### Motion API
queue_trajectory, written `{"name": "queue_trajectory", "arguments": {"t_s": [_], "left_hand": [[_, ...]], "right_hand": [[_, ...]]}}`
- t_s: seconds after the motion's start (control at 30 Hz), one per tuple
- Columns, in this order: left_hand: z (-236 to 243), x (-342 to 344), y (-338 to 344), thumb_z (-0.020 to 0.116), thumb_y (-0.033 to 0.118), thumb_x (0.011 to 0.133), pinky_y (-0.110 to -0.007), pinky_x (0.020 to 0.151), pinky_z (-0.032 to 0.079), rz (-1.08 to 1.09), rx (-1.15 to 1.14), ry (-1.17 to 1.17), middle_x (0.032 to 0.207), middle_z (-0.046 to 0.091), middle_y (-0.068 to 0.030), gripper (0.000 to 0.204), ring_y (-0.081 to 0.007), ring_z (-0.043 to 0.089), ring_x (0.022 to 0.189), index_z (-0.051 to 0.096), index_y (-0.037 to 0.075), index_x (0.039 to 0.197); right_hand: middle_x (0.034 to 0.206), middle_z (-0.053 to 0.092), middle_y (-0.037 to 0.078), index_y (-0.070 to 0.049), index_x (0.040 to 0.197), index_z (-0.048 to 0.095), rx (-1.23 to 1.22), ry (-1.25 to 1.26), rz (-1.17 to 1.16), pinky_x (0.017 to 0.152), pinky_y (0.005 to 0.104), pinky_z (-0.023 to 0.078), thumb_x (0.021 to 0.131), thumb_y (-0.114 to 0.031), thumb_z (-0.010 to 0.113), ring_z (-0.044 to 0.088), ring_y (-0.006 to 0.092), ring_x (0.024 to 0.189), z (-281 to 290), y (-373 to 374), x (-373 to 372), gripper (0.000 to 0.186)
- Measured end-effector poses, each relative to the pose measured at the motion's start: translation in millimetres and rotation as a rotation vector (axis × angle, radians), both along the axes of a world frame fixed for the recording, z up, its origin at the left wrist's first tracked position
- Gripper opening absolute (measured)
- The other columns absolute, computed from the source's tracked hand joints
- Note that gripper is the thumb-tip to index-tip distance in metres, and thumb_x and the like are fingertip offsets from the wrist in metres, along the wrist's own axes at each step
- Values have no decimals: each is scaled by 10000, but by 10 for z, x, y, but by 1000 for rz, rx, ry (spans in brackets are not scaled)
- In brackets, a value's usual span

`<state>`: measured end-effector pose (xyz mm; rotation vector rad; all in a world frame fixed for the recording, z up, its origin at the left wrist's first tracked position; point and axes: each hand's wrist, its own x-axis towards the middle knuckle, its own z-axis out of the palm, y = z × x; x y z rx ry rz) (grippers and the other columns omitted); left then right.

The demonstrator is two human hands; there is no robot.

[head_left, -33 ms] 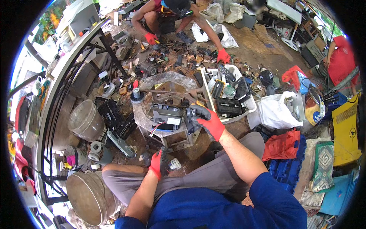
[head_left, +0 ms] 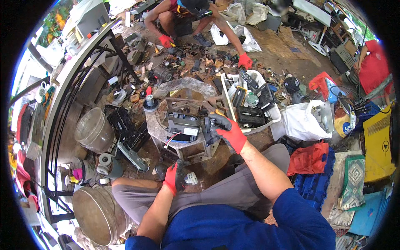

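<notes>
My right hand [head_left: 228, 132], in a red and black glove, is closed on a black plastic part [head_left: 207, 131] at the right side of a low octagonal metal stand [head_left: 159, 130]. Beside that part, a black device housing [head_left: 183, 126] rests on the stand, with a pale label and thin red and white wires at its front. My left hand [head_left: 175, 177], gloved alike, hovers above my lap, nearer to me than the stand. Its fingers look curled, and a small white piece with holes [head_left: 191, 178] shows right beside them; whether they grip it is unclear.
Pliers [head_left: 217, 111] and a hammer [head_left: 210, 102] lie on the stand. To its right is a white bin [head_left: 273, 121] of electronics. A co-worker's red-gloved hand [head_left: 245, 61] reaches into scattered scrap ahead. Buckets [head_left: 93, 130] and a long table [head_left: 62, 89] are at left.
</notes>
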<state>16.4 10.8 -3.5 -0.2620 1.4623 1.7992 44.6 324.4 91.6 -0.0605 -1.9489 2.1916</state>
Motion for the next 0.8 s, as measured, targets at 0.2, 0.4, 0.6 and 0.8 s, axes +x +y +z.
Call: {"name": "queue_trajectory", "arguments": {"t_s": [0.2,0.4,0.6,0.8], "left_hand": [[-64,53,-59,566,555,996,-342,496,446,-43,-51,32,682,562,3,469,-143,542,573,682,102,1034],[-124,-3,-11,535,521,1020,-331,506,453,-13,49,-29,781,635,-4,457,-121,568,605,712,106,1092],[-257,-74,12,537,458,1034,-329,460,441,-75,9,147,767,659,-11,400,-137,587,572,709,100,1077],[-275,-68,95,583,400,1032,-285,542,429,-15,11,-6,732,618,25,366,-90,536,611,718,59,1021]], "right_hand": [[1303,651,130,-33,1457,474,-558,-49,214,815,332,558,1012,-161,588,679,189,956,25,-22,31,477],[1325,638,164,-52,1502,423,-854,-47,303,755,382,573,1040,-201,525,698,229,868,125,62,-54,495],[1268,656,169,-32,1478,456,-81,-36,121,771,366,569,1042,-190,507,683,222,890,43,148,-90,467],[937,691,64,-9,1273,612,-443,-288,181,682,300,532,982,-159,619,659,164,790,199,49,-55,328]]}}
